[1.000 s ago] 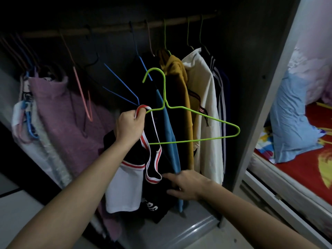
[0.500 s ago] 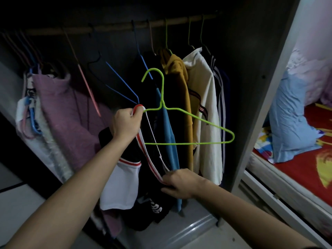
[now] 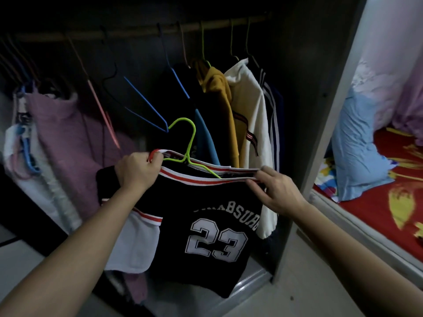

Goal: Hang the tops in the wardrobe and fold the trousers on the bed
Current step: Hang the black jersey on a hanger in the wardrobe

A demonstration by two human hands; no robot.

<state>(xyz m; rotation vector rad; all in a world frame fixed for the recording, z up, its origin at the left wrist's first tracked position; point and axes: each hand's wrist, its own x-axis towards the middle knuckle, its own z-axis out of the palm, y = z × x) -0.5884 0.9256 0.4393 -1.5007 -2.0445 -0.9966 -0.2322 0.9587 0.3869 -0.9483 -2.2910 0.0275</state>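
Observation:
A black top (image 3: 212, 227) with a white "23" and a red-and-white striped band hangs in front of the open wardrobe. My left hand (image 3: 135, 170) grips one end of the striped band together with a lime green wire hanger (image 3: 188, 143). My right hand (image 3: 274, 191) pinches the other end of the band and stretches it open. The hanger's lower part sits inside the opening of the top; only its hook and neck show above. The top's lettering reads upside down.
A wooden rail (image 3: 142, 33) runs across the wardrobe top with several hangers. A mustard hoodie (image 3: 219, 99), a cream top (image 3: 249, 115) and a pink garment (image 3: 68, 145) hang there. An empty blue hanger (image 3: 146, 106) dangles in the middle. A bed with a red sheet (image 3: 377, 202) lies right.
My right hand rose from below and pulled the striped band out sideways. The green hanger dropped lower and went into the top. The "23" print now faces me.

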